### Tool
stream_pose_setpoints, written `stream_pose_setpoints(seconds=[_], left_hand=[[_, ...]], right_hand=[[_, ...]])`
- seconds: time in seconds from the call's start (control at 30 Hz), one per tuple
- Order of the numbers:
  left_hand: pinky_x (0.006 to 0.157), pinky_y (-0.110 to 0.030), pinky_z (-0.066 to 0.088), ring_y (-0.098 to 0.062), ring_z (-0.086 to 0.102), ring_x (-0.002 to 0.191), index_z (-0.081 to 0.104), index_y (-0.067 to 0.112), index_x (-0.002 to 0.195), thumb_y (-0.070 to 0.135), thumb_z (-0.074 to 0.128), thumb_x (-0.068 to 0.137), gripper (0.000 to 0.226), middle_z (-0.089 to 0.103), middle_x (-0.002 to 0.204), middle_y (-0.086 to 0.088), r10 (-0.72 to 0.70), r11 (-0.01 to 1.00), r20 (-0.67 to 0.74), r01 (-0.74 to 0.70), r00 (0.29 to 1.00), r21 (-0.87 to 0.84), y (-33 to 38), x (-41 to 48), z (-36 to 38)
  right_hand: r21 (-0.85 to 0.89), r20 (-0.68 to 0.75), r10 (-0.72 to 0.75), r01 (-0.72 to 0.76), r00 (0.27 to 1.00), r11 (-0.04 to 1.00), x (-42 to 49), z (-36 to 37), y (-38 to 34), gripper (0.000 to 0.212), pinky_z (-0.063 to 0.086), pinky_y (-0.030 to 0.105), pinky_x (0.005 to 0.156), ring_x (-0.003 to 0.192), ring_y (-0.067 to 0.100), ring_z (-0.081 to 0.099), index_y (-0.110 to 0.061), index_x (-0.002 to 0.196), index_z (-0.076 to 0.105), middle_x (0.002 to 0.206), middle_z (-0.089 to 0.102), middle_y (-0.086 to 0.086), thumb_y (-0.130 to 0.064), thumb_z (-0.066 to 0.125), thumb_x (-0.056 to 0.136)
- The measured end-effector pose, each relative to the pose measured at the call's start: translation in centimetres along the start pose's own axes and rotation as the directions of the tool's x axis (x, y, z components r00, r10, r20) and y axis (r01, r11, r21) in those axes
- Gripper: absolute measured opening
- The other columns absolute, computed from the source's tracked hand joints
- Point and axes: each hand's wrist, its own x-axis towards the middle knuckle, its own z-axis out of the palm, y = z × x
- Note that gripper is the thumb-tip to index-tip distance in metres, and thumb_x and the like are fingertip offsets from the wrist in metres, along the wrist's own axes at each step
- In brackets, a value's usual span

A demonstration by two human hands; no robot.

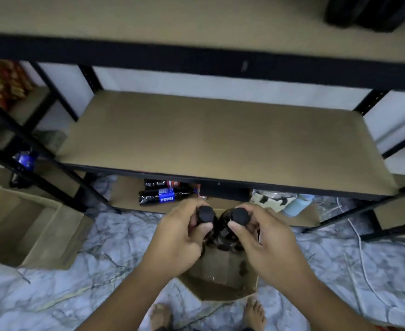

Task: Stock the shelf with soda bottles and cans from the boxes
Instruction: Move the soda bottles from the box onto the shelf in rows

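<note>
At the far left, an open brown cardboard box (pixel 24 225) sits on the grey-white marble-patterned floor (pixel 101 247). Above it a neighbouring rack holds bright red and yellow packets (pixel 3 82), too blurred to read. The black metal shelf (pixel 220 139) with tan fibreboard decks fills the middle of the view. Two dark cola bottles lie on their sides near the left end of its bottom deck. A blue-labelled Pepsi bottle (pixel 165 196) is at the front edge, and a red-labelled bottle (pixel 165 183) is just behind it.

In front of the shelf, the left hand (pixel 184 235) grips the left bottle (pixel 206 215), a dark plastic soda bottle with a round black cap. Its fingers and thumb are curled round the neck just under the cap. Just beside it, the right hand (pixel 266 242) grips the right bottle (pixel 239 215), which is of the same kind, in the same way. Both bottles stand upright over a small open cardboard carton (pixel 220 280) on the floor. Their lower ends seem to be inside it, though the hands hide that.

Further right, pale bundles (pixel 273 199) lie on the bottom deck and a white cable (pixel 359 247) trails across the floor. A black object (pixel 373 13) sits at the top deck's right corner.
</note>
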Motion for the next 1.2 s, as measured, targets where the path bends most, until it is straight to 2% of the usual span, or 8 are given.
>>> stream_pose_setpoints(seconds=[0.13,0.27,0.37,0.5,0.67,0.87,1.03,1.2], left_hand=[[0.063,-0.014,0.037,-0.010,0.050,0.068,0.063,0.037,0.107,0.025,0.072,0.085,0.027,0.049,0.077,0.015,0.114,0.992,-0.131,-0.120,0.985,-0.036,6.4,1.9,-5.6],[0.061,-0.020,0.040,-0.010,0.048,0.064,0.066,0.035,0.103,0.032,0.069,0.081,0.022,0.047,0.072,0.014,0.206,0.971,-0.222,-0.227,0.953,-0.070,13.2,4.2,-10.0],[0.062,-0.017,0.039,-0.007,0.046,0.063,0.066,0.037,0.099,0.029,0.074,0.082,0.020,0.047,0.069,0.014,0.268,0.950,-0.303,-0.303,0.915,-0.074,18.0,5.9,-13.0],[0.064,-0.016,0.040,-0.003,0.045,0.063,0.065,0.038,0.095,0.020,0.076,0.088,0.022,0.045,0.067,0.012,0.314,0.935,-0.308,-0.349,0.898,-0.064,23.4,8.6,-16.6],[0.064,-0.017,0.040,-0.007,0.045,0.062,0.068,0.029,0.098,0.016,0.075,0.090,0.017,0.045,0.069,0.005,0.328,0.910,-0.382,-0.397,0.864,-0.117,27.4,12.8,-20.3],[0.064,-0.020,0.040,-0.007,0.044,0.062,0.068,0.024,0.101,0.016,0.072,0.093,0.012,0.044,0.070,0.004,0.369,0.877,-0.356,-0.448,0.859,-0.173,27.9,20.0,-23.8],[0.067,-0.028,0.040,-0.011,0.045,0.064,0.070,0.027,0.096,0.032,0.069,0.087,0.011,0.044,0.069,0.008,0.362,0.867,-0.294,-0.436,0.884,-0.241,26.3,26.9,-25.8],[0.067,-0.026,0.040,-0.009,0.047,0.067,0.073,0.023,0.098,0.017,0.068,0.095,0.008,0.048,0.075,0.004,0.357,0.864,-0.211,-0.408,0.910,-0.297,25.2,32.4,-26.0]], right_hand=[[0.044,-0.098,-0.105,0.110,0.990,0.993,1.7,-5.5,-6.1,0.017,0.040,0.018,0.072,0.089,0.006,0.054,-0.042,0.108,0.061,0.079,0.058,-0.009,-0.051,0.058,0.094],[0.025,-0.229,-0.209,0.220,0.951,0.975,3.6,-10.9,-11.2,0.015,0.044,0.025,0.071,0.081,0.008,0.056,-0.038,0.103,0.063,0.075,0.057,-0.008,-0.048,0.061,0.092],[0.014,-0.272,-0.253,0.267,0.928,0.964,5.3,-15.4,-14.7,0.015,0.043,0.026,0.068,0.075,0.009,0.055,-0.036,0.105,0.063,0.071,0.055,-0.007,-0.045,0.063,0.093],[0.005,-0.303,-0.307,0.324,0.902,0.946,8.1,-21.1,-18.6,0.016,0.048,0.030,0.069,0.071,0.009,0.056,-0.035,0.107,0.065,0.068,0.056,-0.007,-0.044,0.063,0.095],[-0.037,-0.352,-0.362,0.373,0.863,0.927,12.3,-25.9,-22.9,0.015,0.043,0.019,0.066,0.069,0.007,0.055,-0.032,0.103,0.066,0.065,0.054,-0.007,-0.044,0.062,0.096],[-0.118,-0.405,-0.353,0.334,0.843,0.935,18.2,-27.7,-26.1,0.018,0.045,0.026,0.070,0.071,0.007,0.055,-0.030,0.105,0.067,0.069,0.056,-0.007,-0.045,0.060,0.097],[-0.165,-0.458,-0.313,0.266,0.832,0.950,23.6,-26.7,-27.3,0.024,0.045,0.030,0.069,0.073,0.009,0.057,-0.024,0.108,0.067,0.072,0.058,-0.006,-0.045,0.060,0.098],[-0.162,-0.506,-0.226,0.166,0.832,0.973,27.8,-25.8,-26.7,0.031,0.046,0.028,0.071,0.079,0.008,0.059,-0.023,0.120,0.065,0.081,0.062,-0.006,-0.044,0.059,0.099]])
